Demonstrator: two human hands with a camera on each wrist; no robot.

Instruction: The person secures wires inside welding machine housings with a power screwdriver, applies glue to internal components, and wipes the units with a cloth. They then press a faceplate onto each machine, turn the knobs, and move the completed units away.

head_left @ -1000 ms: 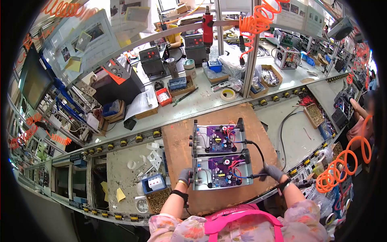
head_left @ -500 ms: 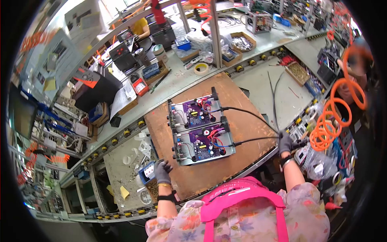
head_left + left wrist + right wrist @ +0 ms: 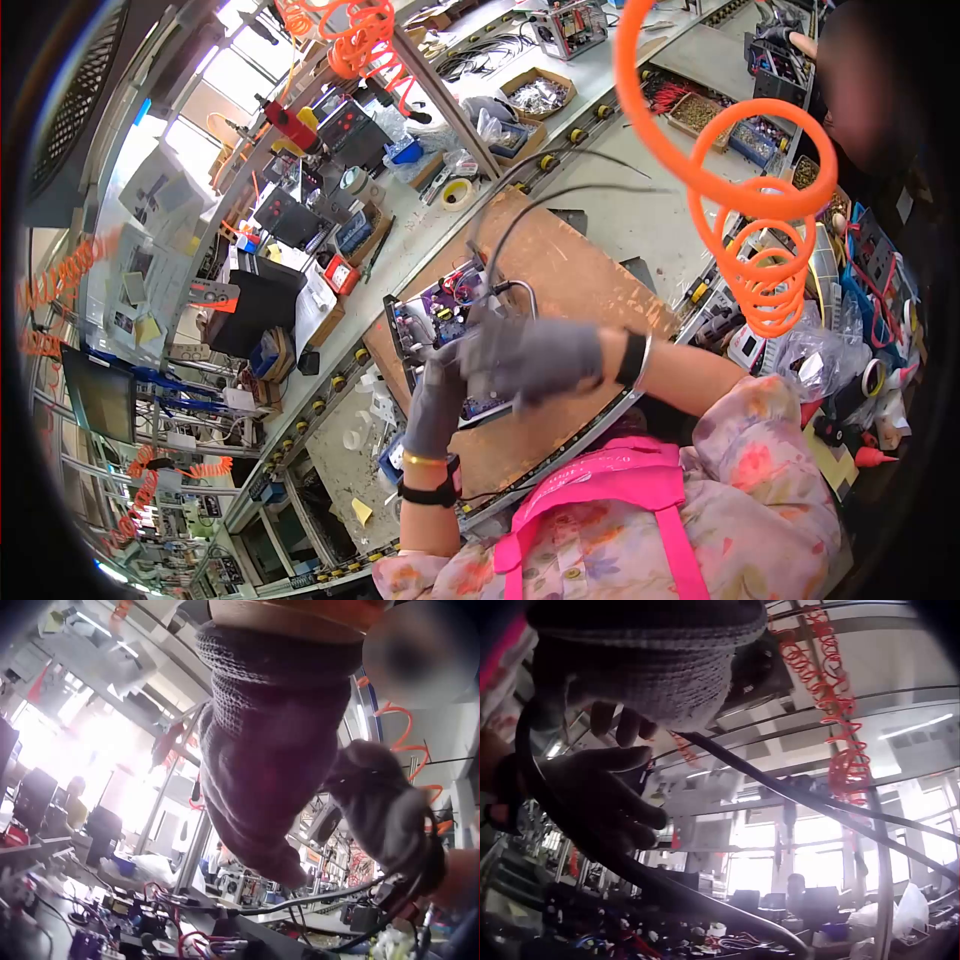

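Both hands wear dark gloves and are over the open metal chassis with purple circuit boards (image 3: pixel 440 305). My right hand (image 3: pixel 545 360), blurred by motion, grips the black cables (image 3: pixel 575 190); their free ends swing up past the board's far edge. In the right wrist view the cables (image 3: pixel 780 787) run out of that fist, one looping down toward the chassis. My left hand (image 3: pixel 435 405) is close beside the right, near the chassis's front corner. Its fingers (image 3: pixel 630 799) are spread and relaxed, with nothing in them. Both hands hide much of the nearer chassis.
A brown board (image 3: pixel 590 270) lies under the chassis across a roller line. Orange coiled air hoses (image 3: pixel 760 200) hang at the right, close to my forearm. A blue bin (image 3: pixel 390 465) is by the left wrist. Another person (image 3: pixel 860 90) works at upper right; plastic bags (image 3: pixel 830 350) lie nearby.
The right hand has swung left from the board's right edge, bringing the cables up over the chassis. The left hand has moved in toward it. The head view has turned.
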